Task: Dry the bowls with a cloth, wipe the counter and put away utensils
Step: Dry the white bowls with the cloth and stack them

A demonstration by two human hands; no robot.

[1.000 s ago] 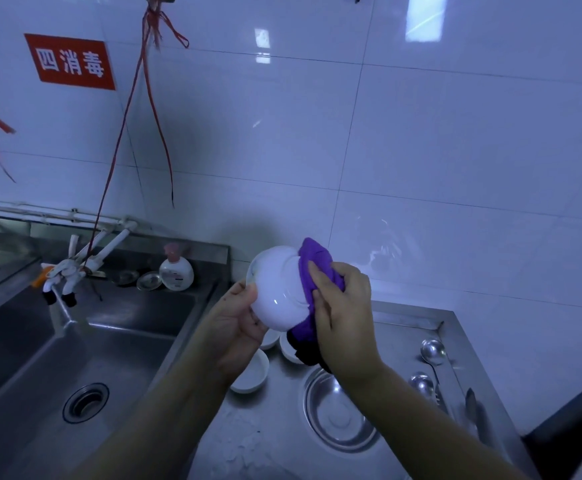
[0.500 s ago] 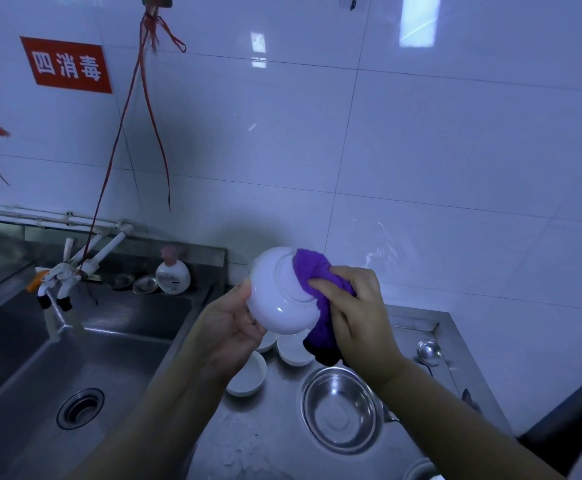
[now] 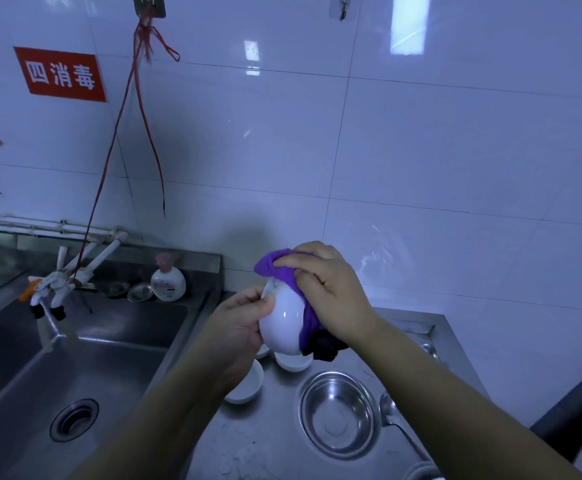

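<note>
Both hands were up over the bench [image 3: 268,441]: left hand [image 3: 239,323] gripped the white bowl [image 3: 282,320], right hand [image 3: 331,292] clutched the purple cloth [image 3: 282,268] against it.

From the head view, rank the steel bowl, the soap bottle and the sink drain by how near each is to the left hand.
1. Steel bowl: on the counter, below and right of the left hand.
2. Soap bottle: on the sink's back ledge, to the left.
3. Sink drain: in the basin floor, far lower left.
</note>
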